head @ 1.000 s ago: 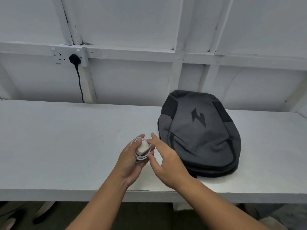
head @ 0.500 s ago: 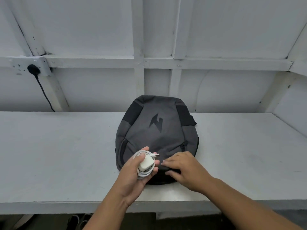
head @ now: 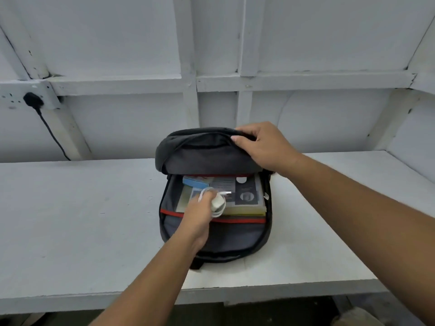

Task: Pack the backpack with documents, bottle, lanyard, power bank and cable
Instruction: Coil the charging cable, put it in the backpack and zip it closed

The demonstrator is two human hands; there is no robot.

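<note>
1. Since half a second ago, I see the backpack [head: 215,234] go from shut and lying flat to open: my right hand [head: 264,147], which rested on its front, now grips the lifted front flap [head: 204,151] by its top edge, and my left hand [head: 200,211] has carried the coiled white cable with its charger block [head: 217,203] from in front of the bag to above the main compartment.
2. Left hand is clenched around the cable bundle, just over the documents [head: 244,196] that already lie inside, near a blue box [head: 196,182] I cannot identify. The bundle is not yet let go.
3. What could go wrong, as I judge it: the loose plug end sticking out of the coil may snag on the red-trimmed inner pocket edge [head: 242,220] or unwind on release; dropped carelessly, the block could slide over the paper edges and crease them.
4. If my right hand lets the flap go early, it would likely fall onto my left wrist and close the opening.
5. Room: the opening is wide, with bare papers to the right of my hand, and lining on the left.
6. Outward, the white bench [head: 82,220] is open on both sides; the bag's base sits near the front edge [head: 270,290], so a hard push toward me could tip it off.
7. Wall socket with black plug [head: 33,100] is well apart, no hindrance.
</note>
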